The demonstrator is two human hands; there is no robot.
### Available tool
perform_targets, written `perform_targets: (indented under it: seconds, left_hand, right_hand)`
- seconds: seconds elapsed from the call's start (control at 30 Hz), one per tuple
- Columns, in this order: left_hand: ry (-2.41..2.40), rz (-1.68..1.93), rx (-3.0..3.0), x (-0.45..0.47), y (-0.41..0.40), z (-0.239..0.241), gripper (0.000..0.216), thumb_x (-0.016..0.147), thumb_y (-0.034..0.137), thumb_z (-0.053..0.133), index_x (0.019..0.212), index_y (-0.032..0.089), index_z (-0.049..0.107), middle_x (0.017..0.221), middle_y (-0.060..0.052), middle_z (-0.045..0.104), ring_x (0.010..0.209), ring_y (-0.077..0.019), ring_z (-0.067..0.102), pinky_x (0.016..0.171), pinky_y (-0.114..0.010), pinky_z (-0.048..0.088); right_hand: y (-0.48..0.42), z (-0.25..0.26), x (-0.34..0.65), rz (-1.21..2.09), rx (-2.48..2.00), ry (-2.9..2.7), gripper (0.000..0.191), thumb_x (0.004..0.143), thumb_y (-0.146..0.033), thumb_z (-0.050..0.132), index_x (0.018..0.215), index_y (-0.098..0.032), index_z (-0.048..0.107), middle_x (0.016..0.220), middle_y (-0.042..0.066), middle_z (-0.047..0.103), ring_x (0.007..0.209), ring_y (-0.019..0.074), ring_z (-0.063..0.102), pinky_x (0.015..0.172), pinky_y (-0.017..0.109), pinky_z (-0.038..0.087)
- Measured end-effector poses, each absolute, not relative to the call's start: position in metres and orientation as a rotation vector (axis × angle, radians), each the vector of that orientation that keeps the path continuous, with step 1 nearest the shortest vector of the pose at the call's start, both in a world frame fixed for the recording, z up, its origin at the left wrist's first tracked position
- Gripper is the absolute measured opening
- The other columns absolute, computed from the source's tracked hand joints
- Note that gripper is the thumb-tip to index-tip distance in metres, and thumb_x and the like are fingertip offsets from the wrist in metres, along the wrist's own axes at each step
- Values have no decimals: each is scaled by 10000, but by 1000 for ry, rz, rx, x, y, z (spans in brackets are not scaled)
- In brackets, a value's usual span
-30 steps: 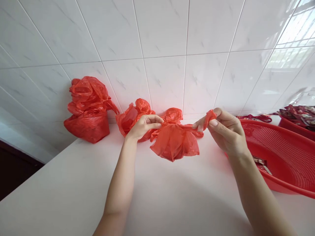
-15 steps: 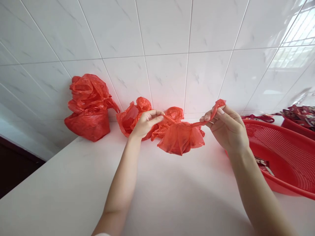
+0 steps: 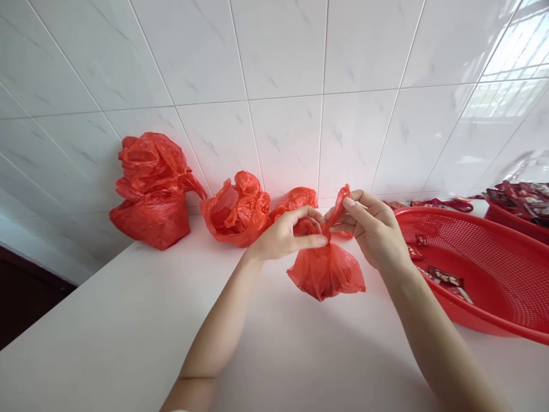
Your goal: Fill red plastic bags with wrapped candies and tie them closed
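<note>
A small red plastic bag [image 3: 326, 273] hangs just above the white counter [image 3: 128, 320], bulging with something inside. My left hand [image 3: 285, 234] pinches one of its handle ends at the bag's neck. My right hand [image 3: 371, 226] pinches the other handle end, which sticks up between its fingers. Both hands meet close together over the bag's top.
Three more red bags stand by the tiled wall: a large one [image 3: 150, 191] at the left, a middle one [image 3: 235, 209], and a small one [image 3: 295, 199] behind my left hand. A red perforated basket [image 3: 493, 320] with a few dark packets lies to the right; another red container [image 3: 521, 209] is beyond.
My hands, which held the handle ends stretched apart, have come together over the bag's neck. The bag has shifted slightly right and hangs lower.
</note>
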State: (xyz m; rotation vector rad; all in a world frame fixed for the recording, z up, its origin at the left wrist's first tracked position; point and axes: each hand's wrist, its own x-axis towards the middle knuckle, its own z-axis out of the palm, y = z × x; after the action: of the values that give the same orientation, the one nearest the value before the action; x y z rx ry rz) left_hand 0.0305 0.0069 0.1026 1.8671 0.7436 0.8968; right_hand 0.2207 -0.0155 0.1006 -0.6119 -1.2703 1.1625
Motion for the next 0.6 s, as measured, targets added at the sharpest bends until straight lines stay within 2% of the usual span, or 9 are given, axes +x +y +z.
perform_targets:
  seconds: [0.1,0.23,0.43,0.53,0.6]
  left_hand:
    - [785,785,2036,35,3,98,240,739,237,792,921,206,639,853,13,650,798,-144,608,714,-272,485]
    - [832,724,2132,42,2,90,118,773,135,667,864,204,635,798,20,639,714,-133,587,654,-275,473]
    - [745,673,2171,44,4,88,155,769,61,564,810,194,632,833,2,675,811,-157,640,730,-295,501]
    - [767,753,2133,39,5,92,124,760,89,570,769,191,640,808,-1,668,760,-149,617,707,-293,491]
    - [791,846,2057,36,6,95,97,746,116,583,746,190,645,747,6,637,684,-136,572,640,-278,460]
  right_hand:
    - [-18,100,219,1161,-609,-1294,266,864,-434,723,784,-223,581,721,-1,692,727,173,703,639,288,591]
    - [-22,100,217,1131,-605,-1324,259,873,-430,720,798,-222,586,727,2,693,723,176,698,638,296,591]
    - [-26,100,215,1073,-622,-1365,257,884,-439,709,815,-216,602,733,9,698,746,184,699,646,301,589]
    - [-26,102,218,982,-644,-1421,235,911,-445,674,875,-217,631,857,30,726,819,186,699,718,320,591]
    - [-24,102,222,965,-689,-1487,249,904,-450,682,1015,-232,643,982,46,735,891,194,698,794,346,585]
